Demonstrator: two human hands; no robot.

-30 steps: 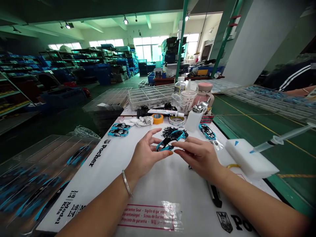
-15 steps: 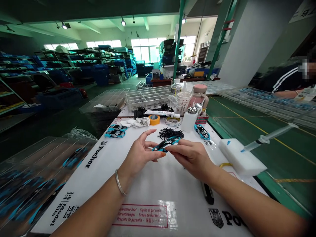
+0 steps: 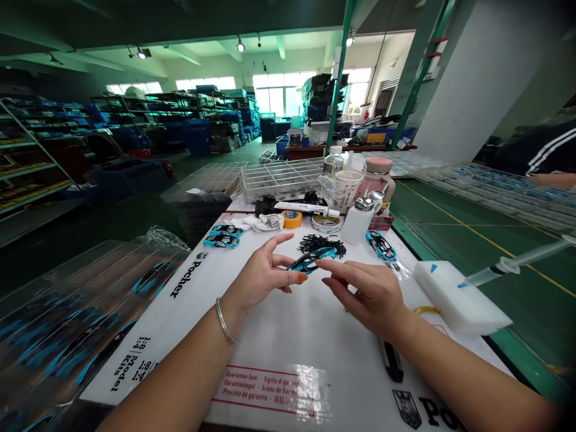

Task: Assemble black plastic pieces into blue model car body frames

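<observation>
A small part with a blue rim and black inner pieces [image 3: 310, 259] is held over the table. My left hand [image 3: 261, 273] pinches its near left end between thumb and fingers, with the index finger raised. Beside it is my right hand [image 3: 366, 288], its thumb and index finger apart and the index fingertip at the part's right side. Whether that fingertip touches cannot be made out. Behind the part lies a pile of small black pieces [image 3: 321, 244]. Similar blue-rimmed parts lie at the left [image 3: 224, 236] and right [image 3: 381, 246]. Something thin and dark shows partly under my right hand.
Right of my arm, a syringe [image 3: 504, 264] rests on a white foam block [image 3: 459, 294]; a black-handled tool [image 3: 391, 360] lies nearer. Tape rolls, a white bottle [image 3: 357, 221] and a divided clear box [image 3: 281, 180] stand behind. Trays [image 3: 103, 294] fill the left; a person's sleeve [image 3: 549, 147] shows far right.
My right thumb and index finger have come apart from their pinch at the part's edge, and the hand has drawn slightly right. My left hand still holds the part. The view has turned slightly left.
</observation>
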